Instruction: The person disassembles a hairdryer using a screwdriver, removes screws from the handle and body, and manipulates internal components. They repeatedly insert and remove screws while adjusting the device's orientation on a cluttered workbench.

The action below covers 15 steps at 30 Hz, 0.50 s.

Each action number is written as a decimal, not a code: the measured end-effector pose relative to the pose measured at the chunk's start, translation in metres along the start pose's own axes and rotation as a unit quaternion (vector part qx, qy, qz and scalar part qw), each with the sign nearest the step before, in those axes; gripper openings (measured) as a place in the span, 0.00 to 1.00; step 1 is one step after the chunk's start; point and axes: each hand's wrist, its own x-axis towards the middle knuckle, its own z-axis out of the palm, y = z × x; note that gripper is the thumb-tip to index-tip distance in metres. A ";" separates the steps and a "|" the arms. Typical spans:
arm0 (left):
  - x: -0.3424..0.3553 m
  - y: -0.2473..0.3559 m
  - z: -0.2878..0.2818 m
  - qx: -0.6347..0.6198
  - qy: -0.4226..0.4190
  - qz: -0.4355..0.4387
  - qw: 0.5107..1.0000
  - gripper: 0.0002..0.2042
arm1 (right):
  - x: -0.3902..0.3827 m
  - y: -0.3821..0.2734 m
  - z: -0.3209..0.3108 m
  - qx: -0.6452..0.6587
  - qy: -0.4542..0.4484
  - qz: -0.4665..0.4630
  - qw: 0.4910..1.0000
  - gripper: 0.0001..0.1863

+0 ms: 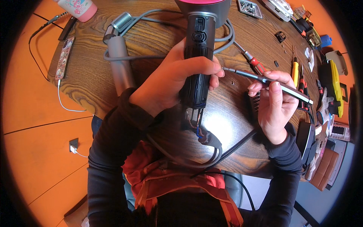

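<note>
My left hand [177, 75] is wrapped round the dark handle of a hair dryer [197, 34], its thumb lying across the front. The dryer's outer sleeve is off, so black inner parts show. From the handle's lower end, bare wires run to a grey cord with a ribbed strain relief [210, 139]. Between the thumb and fingers of my right hand [278, 98] is a slim pen-style screwdriver [261, 78]. Its tip points left and reaches close to my left thumb; whether they touch I cannot tell. A tiny dark screw [232, 82] lies below the screwdriver shaft.
A grey tubular sleeve [120, 62] and a perforated metal filter [122, 22] lie left. A red-handled screwdriver [254, 61] and a yellow-handled screwdriver [295, 72] lie right. A small parts tray [250, 8] is at the back; a power strip [65, 58] is far left. Grey cable loops across the table.
</note>
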 end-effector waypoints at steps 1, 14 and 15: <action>0.000 0.000 0.000 -0.002 -0.004 0.002 1.000 0.24 | 0.000 0.000 0.000 -0.001 0.002 0.002 1.000 0.08; -0.001 -0.001 0.002 0.107 0.003 -0.006 0.994 0.22 | 0.009 0.010 -0.001 0.028 -0.134 0.050 0.989 0.10; -0.001 -0.002 0.001 0.110 0.000 -0.006 0.994 0.21 | 0.009 0.010 0.000 0.022 -0.133 0.053 0.989 0.10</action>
